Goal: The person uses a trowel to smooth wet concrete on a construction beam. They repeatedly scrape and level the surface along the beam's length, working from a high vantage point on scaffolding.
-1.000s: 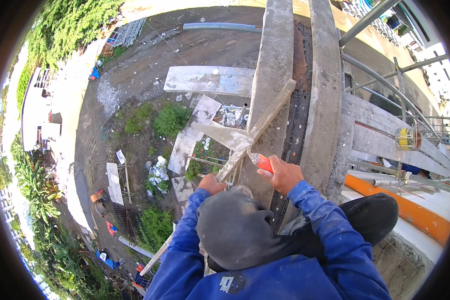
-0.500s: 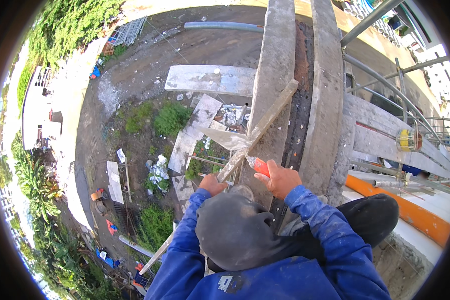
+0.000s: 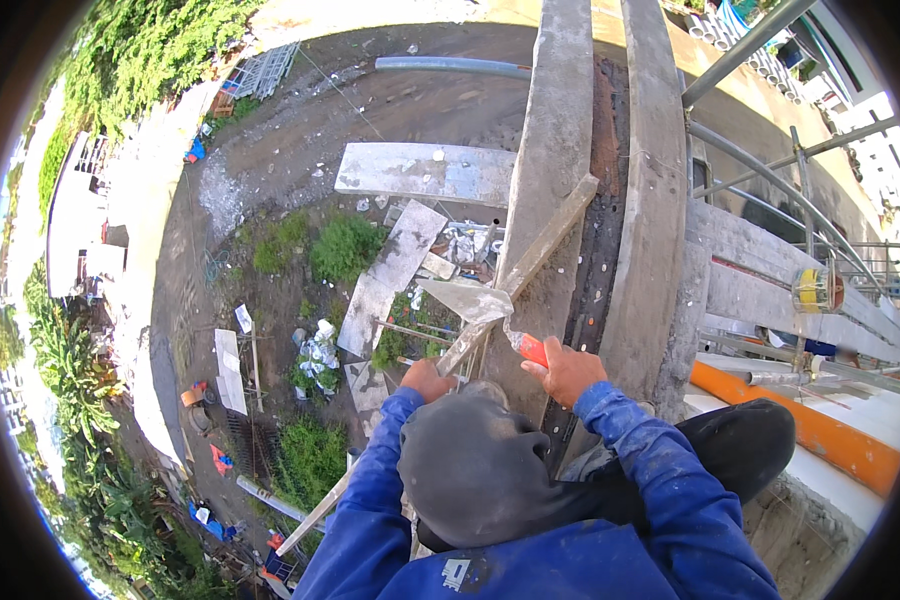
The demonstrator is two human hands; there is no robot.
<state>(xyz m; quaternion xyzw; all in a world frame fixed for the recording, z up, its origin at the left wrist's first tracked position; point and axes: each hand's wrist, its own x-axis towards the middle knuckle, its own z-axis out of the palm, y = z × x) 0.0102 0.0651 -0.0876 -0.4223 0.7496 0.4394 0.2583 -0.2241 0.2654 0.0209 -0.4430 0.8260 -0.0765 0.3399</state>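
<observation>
My right hand [image 3: 573, 372] is wrapped round the red handle of a pointed trowel [image 3: 462, 299]. Its mortar-smeared blade points to the left and lies across a long wooden batten [image 3: 550, 235], apparently touching it. The near end of this batten is in my left hand [image 3: 427, 381], whose fingers are closed round it. From there the batten slants up and to the right over a grey concrete beam [image 3: 553, 130], its far end reaching the dark gap beside the beam. Whether mortar sits on the blade's underside is hidden.
A second concrete beam [image 3: 653, 130] runs parallel on the right, past a debris-strewn gap. Scaffold pipes [image 3: 760, 160] and an orange beam [image 3: 800, 425] stand farther right. Far below on the left lie ground, shrubs and pale boards [image 3: 395, 245]. My bent knee [image 3: 745, 440] is at the right.
The whole view has shifted slightly. My right hand and the trowel have come a little nearer and to the right, and the blade's angle has changed. My left hand keeps its grip.
</observation>
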